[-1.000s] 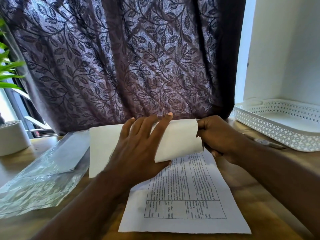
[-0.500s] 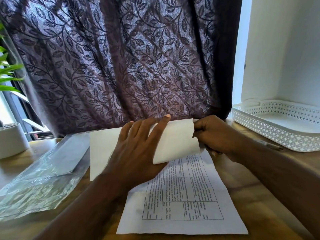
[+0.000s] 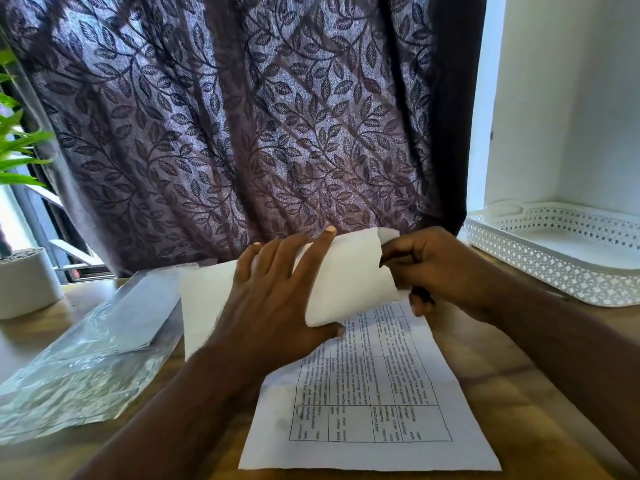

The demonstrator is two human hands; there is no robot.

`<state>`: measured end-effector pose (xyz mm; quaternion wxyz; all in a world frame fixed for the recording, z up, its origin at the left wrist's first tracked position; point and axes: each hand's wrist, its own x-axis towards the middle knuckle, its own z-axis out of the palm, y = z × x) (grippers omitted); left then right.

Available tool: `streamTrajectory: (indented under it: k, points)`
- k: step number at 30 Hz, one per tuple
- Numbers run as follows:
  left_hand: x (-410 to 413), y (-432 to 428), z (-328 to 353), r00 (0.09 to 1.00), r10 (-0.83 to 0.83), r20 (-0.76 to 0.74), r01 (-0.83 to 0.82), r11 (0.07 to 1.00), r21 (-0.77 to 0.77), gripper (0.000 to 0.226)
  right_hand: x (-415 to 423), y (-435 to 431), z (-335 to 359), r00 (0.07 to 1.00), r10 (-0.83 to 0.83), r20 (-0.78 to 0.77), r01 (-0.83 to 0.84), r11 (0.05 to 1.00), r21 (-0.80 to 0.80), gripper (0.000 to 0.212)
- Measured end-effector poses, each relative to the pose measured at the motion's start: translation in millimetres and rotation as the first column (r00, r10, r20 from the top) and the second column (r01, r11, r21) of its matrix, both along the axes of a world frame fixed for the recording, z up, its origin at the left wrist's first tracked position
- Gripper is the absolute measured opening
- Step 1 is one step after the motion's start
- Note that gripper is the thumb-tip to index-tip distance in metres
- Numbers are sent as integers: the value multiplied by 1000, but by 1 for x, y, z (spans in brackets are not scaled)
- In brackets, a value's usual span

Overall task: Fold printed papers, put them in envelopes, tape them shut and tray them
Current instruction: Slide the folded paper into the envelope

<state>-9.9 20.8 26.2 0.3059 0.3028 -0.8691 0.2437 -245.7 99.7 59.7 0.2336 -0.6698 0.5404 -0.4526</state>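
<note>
A dark purple leaf-patterned curtain (image 3: 242, 133) hangs behind a wooden table (image 3: 502, 375), with a white wall (image 3: 571, 98) to its right. We look down on a printed paper (image 3: 363, 403) lying near the middle of the table, its ruled grid of text facing up and its near edge towards us. The far end of the sheet is lifted and turned back over itself, so its blank side (image 3: 349, 282) shows above the print.

The left grip (image 3: 277, 299) holds this turned-over part: the fingers (image 3: 313, 251) lie spread across the blank side and the thumb (image 3: 332, 330) is tucked at the curled fold. The right grip (image 3: 436, 268) is closed on the same part, pinching its right edge near the upper corner, with the other fingers curled beneath. The fold is rounded, not pressed flat.

A white perforated tray (image 3: 554, 268) stands on the table at the right, against the wall and well apart from the sheet. At the left lies a clear plastic packet (image 3: 86, 358), one edge just beside the lifted paper. Beyond it stands a white pot (image 3: 24, 282), with green leaves (image 3: 17, 147) above it at the picture's left edge.
</note>
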Motion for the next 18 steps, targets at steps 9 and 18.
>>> streamTrajectory:
  k: [9,18]
  points:
    - [2,-4,-1,998,66,-5,-66,995,69,127,7,-12,-13,846,-62,530,-3,993,122,45]
    - [1,-12,-10,989,67,132,-88,983,164,141,13,-16,-23,884,-4,467,-81,983,162,30]
